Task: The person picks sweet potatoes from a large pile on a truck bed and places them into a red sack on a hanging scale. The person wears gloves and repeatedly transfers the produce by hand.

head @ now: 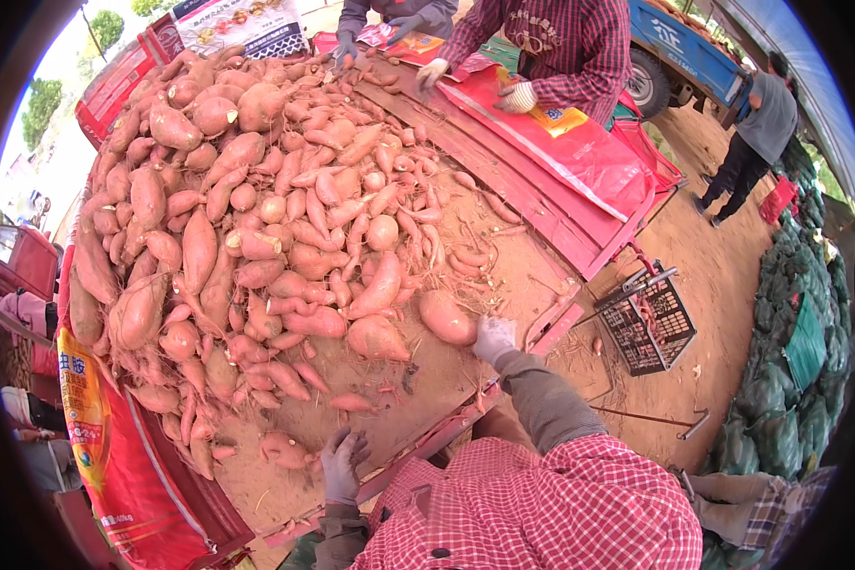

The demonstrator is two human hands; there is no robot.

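A large heap of sweet potatoes [278,235] lies on the bed of a red truck or trailer [427,385]. My right hand [496,339], in a grey glove, is at the bed's near edge, touching or just beside the end of a big rounded sweet potato [447,318]; whether it grips it I cannot tell. My left hand [343,456], gloved too, hangs over the near edge with its fingers apart and nothing in them. Just left of it rests a knobbly sweet potato [283,450]. A few small, thin ones lie on the dusty boards by the heap.
A black plastic crate [647,324] hangs or stands beyond the bed's right corner. Two people in gloves [519,97] work across the bed, beside a lowered side panel with red sacks [563,149]. Filled green mesh bags [784,413] line the right. Another person stands near a blue truck [691,50].
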